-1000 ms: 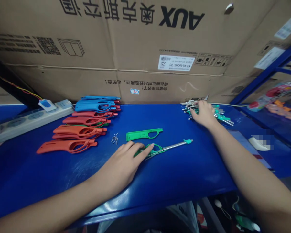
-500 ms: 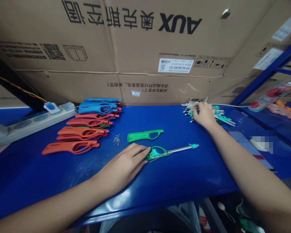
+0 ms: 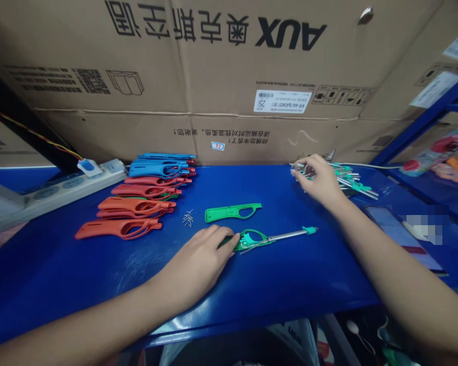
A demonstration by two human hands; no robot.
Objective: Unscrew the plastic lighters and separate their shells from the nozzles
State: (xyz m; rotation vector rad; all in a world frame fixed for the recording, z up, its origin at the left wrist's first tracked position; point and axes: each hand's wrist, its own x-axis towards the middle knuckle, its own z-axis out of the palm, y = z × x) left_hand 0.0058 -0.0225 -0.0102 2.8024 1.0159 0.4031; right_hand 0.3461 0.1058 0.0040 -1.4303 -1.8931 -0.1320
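Observation:
My left hand (image 3: 204,256) is closed over the handle end of a green lighter half (image 3: 256,239), whose metal tube with a teal tip (image 3: 290,235) points right. Behind it a matching green half shell (image 3: 232,211) lies on the table. At the back right my right hand (image 3: 320,180) bends its fingers over a pile of metal tubes with teal parts (image 3: 356,185). Its thumb and fingers come close together; what is between them is too small to make out. A little heap of screws (image 3: 188,218) lies left of the green shell.
Orange, red and blue lighter shells (image 3: 125,229) are stacked on the left, beside a white power strip (image 3: 57,190). A cardboard box (image 3: 221,76) stands along the back of the blue table (image 3: 275,284). On the right are a phone (image 3: 404,239) and a plastic bottle (image 3: 438,150).
My right hand has drawn its thumb and fingers together at the pile's left side. My left hand stays on the green lighter half, which has turned slightly. The view has shifted a little.

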